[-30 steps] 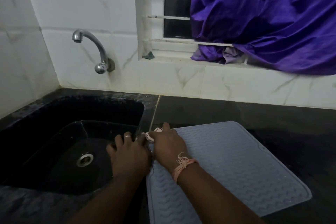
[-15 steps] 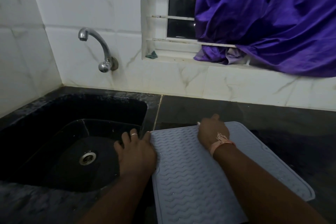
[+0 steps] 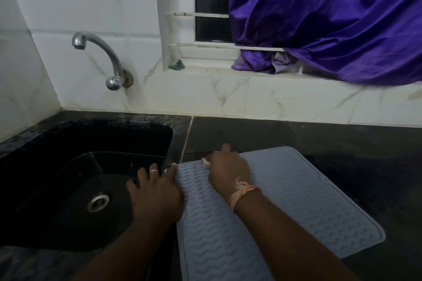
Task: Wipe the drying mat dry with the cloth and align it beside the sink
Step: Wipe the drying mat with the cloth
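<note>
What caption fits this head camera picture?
Right hand wipes the grey drying mat while left hand steadies its edge beside the sink.

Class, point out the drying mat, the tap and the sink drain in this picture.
drying mat point(image 3: 296, 201): head view, bare ribbed middle.
tap point(image 3: 104, 52): head view, curved spout.
sink drain point(image 3: 98, 202): head view, metal ring in the basin floor.

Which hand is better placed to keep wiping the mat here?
Right. The right hand lies on the drying mat with the cloth under it; the left hand only steadies the mat's sink-side edge.
</note>
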Demonstrator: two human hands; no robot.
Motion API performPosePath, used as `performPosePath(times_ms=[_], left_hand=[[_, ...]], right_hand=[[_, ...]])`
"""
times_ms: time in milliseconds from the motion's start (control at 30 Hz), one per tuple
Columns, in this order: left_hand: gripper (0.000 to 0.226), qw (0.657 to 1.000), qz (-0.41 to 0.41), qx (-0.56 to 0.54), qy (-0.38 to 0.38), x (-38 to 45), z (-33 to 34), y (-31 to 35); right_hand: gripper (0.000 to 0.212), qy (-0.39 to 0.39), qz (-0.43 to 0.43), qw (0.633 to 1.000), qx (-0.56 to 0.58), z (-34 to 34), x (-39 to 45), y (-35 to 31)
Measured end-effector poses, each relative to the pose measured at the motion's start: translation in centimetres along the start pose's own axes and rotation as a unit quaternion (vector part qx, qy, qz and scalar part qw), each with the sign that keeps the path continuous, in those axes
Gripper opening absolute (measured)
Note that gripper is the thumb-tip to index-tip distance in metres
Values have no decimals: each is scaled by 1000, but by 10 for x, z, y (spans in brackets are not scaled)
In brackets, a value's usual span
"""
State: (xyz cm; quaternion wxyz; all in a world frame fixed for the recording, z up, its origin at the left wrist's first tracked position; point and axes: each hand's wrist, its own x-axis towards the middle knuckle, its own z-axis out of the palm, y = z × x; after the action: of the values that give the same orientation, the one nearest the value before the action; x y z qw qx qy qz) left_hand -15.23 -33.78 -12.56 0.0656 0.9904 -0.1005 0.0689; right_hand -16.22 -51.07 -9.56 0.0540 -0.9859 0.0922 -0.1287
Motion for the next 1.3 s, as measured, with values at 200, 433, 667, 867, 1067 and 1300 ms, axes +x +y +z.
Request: performPosePath(times_ms=[200, 433, 667, 867, 1067, 1300], left_hand=[[57, 1000, -6, 11, 2, 1, 1, 2], [56, 998, 0, 64, -11, 9, -18, 19], [66, 999, 34, -30, -23, 14, 1, 46], [60, 999, 22, -41, 4, 19, 11, 43], [61, 999, -1, -29, 15, 22, 17, 41], [63, 1000, -6, -23, 4, 21, 14, 46]], right_hand=[[27, 9, 137, 988, -75, -10, 7, 84], [30, 15, 69, 997, -44, -18, 24, 53], [29, 18, -32, 999, 12, 7, 4, -9], [34, 27, 24, 999, 14, 4, 7, 53], [33, 41, 141, 988, -35, -3, 19, 142], [27, 76, 166, 983, -26, -5, 27, 114]])
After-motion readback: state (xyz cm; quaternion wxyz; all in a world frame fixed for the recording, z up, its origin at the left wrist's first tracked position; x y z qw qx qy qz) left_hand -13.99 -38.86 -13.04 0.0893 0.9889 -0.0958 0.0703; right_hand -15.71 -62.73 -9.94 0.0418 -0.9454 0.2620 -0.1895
